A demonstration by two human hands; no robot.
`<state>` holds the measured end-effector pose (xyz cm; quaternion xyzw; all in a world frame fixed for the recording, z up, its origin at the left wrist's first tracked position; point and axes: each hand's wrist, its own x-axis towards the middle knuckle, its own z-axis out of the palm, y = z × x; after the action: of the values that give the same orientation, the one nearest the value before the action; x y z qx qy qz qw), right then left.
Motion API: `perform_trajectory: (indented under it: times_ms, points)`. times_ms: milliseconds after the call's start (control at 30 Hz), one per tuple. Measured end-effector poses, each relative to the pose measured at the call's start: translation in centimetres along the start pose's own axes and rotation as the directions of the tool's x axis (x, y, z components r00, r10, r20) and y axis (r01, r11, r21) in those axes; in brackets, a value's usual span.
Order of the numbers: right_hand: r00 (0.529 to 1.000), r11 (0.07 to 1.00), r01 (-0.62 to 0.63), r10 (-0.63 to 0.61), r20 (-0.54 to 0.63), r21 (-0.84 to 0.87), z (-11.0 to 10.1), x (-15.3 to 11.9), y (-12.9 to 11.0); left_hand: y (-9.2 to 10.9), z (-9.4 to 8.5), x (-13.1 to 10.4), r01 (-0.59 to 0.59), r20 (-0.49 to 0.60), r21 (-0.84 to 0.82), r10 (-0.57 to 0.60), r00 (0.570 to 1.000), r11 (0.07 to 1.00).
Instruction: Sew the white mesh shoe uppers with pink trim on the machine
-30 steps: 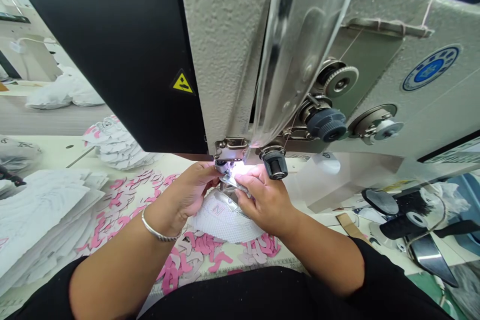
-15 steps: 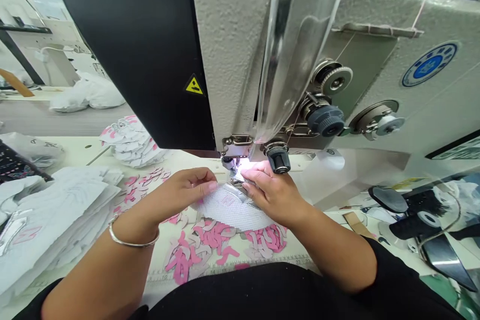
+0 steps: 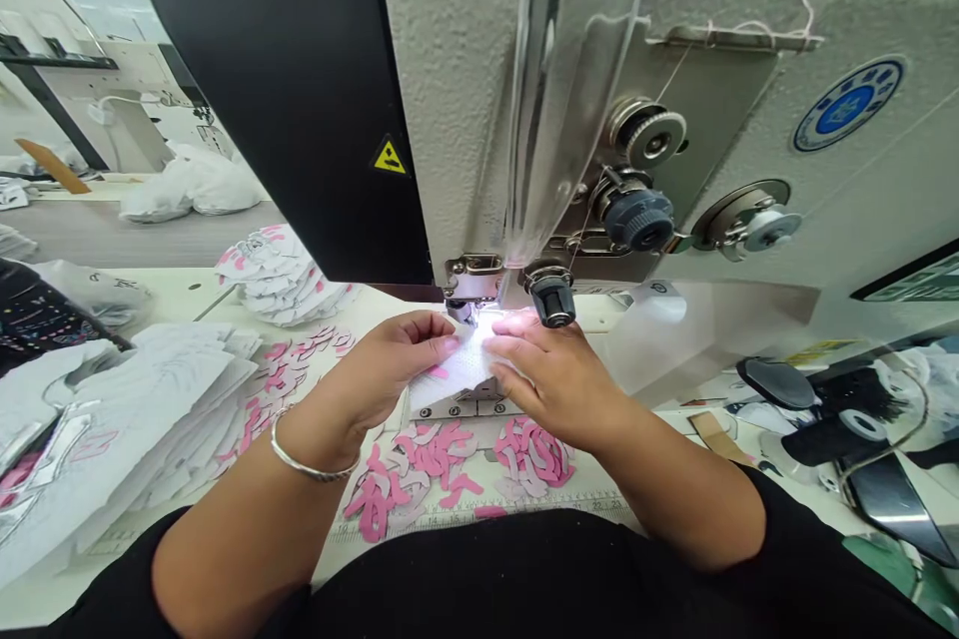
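Under the lit needle area of a sewing machine lies a white textured fabric piece with a small pink patch near its left edge. My left hand pinches the left edge of this piece between thumb and curled fingers. From the other side, my right hand rests on it with fingers stretched out and spread, the tips close to the presser foot. Bright light washes out the fabric around the needle, so the stitching there cannot be made out.
Pink and white cut strips lie in front of the machine, beside a printed ruler. Stacked white fabric pieces fill the left side, with another pile behind. A black thread cone lies at the right.
The fabric piece has turned and shifted under the machine; its wide front part no longer shows, uncovering the metal plate below. My left hand has moved slightly right and up with it.
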<state>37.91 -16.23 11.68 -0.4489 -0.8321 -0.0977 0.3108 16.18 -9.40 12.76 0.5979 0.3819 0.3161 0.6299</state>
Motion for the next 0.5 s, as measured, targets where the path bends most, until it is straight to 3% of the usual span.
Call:
perform_trajectory:
  times_ms: [167, 267, 333, 400, 467, 500]
  points:
    - [1.0, 0.999, -0.028, 0.028, -0.009, 0.02, 0.4, 0.5, 0.6, -0.2, 0.3, 0.5, -0.014, -0.007, -0.134, 0.014, 1.0, 0.991]
    - [1.0, 0.999, -0.028, 0.028, -0.013, 0.035, 0.6, 0.3, 0.7, -0.4, -0.9, 0.1, -0.045, -0.111, -0.081, 0.036, 0.993, 0.996]
    - [0.999, 0.999, -0.031, 0.032, -0.021, 0.044, 0.9, 0.1, 0.8, -0.4, -2.6, -0.5, -0.088, -0.272, 0.077, 0.106, 0.957, 0.993]
    - [0.998, 0.998, -0.03, 0.033, -0.058, 0.049, 1.4, -0.1, 0.9, -0.4, -4.8, -1.3, -0.059, -0.432, 0.32, 0.201, 0.879, 0.945]
    - [0.992, 0.998, -0.029, 0.036, -0.121, 0.054, 2.0, -0.4, 1.1, -0.7, -7.3, -2.2, 0.109, -0.533, 0.554, 0.251, 0.808, 0.825]
    - [0.987, 0.998, -0.026, 0.035, -0.159, 0.057, 2.4, -0.5, 1.1, -1.1, -8.4, -2.5, 0.211, -0.555, 0.633, 0.246, 0.795, 0.745]
